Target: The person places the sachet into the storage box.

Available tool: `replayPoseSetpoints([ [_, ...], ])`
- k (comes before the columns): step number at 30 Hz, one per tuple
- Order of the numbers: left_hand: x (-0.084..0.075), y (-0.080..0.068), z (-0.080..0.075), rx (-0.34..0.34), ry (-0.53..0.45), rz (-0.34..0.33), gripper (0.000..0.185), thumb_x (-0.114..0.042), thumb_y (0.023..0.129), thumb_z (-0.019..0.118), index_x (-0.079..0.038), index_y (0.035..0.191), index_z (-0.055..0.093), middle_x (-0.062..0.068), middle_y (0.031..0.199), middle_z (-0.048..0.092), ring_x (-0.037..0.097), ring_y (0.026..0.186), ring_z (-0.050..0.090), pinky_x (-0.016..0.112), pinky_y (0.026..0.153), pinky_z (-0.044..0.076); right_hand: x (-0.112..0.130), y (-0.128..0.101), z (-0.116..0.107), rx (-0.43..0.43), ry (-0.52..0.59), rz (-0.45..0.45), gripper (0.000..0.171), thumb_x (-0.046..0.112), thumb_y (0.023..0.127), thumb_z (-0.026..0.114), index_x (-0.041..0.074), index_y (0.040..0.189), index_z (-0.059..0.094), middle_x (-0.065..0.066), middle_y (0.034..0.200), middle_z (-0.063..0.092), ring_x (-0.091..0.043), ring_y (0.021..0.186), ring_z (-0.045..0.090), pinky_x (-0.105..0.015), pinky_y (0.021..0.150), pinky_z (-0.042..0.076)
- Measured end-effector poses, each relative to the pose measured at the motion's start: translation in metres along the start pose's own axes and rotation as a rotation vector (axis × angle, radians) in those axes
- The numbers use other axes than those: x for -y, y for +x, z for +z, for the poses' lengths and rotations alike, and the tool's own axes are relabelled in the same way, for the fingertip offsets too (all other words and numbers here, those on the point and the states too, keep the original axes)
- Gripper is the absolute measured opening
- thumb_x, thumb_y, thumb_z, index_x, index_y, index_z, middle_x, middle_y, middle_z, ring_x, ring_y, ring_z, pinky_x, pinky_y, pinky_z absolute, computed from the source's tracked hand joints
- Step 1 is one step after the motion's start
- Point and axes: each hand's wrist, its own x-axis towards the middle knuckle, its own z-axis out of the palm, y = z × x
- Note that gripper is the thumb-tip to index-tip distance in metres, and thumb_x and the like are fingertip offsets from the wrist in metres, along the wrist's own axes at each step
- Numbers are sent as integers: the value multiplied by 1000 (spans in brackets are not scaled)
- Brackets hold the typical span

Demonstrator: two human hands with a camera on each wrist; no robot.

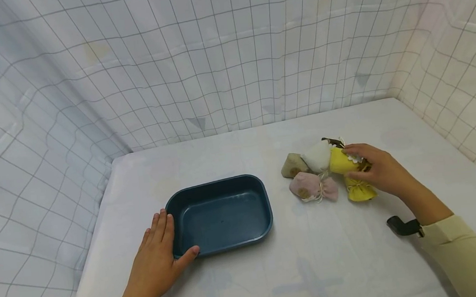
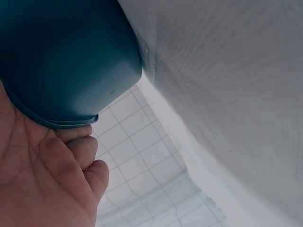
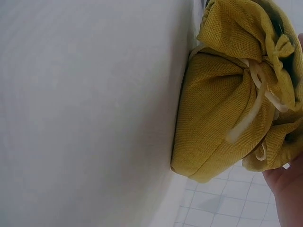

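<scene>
A dark blue tray (image 1: pixel 220 216) sits empty on the white table. My left hand (image 1: pixel 163 242) rests flat against its left side, fingers straight and thumb along the near rim; the left wrist view shows the fingers (image 2: pixel 80 146) under the tray's corner (image 2: pixel 61 56). My right hand (image 1: pixel 362 159) grips a yellow pouch (image 1: pixel 340 161) among a cluster of small drawstring pouches. A second yellow pouch (image 1: pixel 360 190) lies just below that hand, and fills the right wrist view (image 3: pixel 213 123). Pink (image 1: pixel 313 186), white (image 1: pixel 318 155) and tan (image 1: pixel 293 165) pouches lie to the left.
A dark brown pouch (image 1: pixel 331 141) peeks out behind the white one. Grid-patterned cloth walls (image 1: pixel 230 55) close in the table at the back and both sides. The table's left edge (image 1: pixel 96 227) runs close to my left hand.
</scene>
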Motion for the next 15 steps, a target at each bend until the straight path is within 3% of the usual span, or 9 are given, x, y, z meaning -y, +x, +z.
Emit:
replayPoseSetpoints([
  [8, 0, 0, 0, -6, -1, 1, 104, -66, 91, 57, 10, 153, 22, 27, 161, 15, 40, 149, 10, 60, 115, 19, 3, 2, 2, 95, 1, 75, 67, 19, 82, 84, 4, 139, 52, -17, 145, 47, -42, 132, 43, -62, 102, 39],
  [15, 0, 0, 0, -6, -7, 4, 104, -64, 91, 58, 11, 153, 22, 27, 161, 15, 40, 149, 10, 61, 114, 19, 2, 3, 6, 126, -90, 73, 71, 17, 81, 84, 5, 142, 48, -17, 148, 42, -43, 130, 44, -62, 101, 40],
])
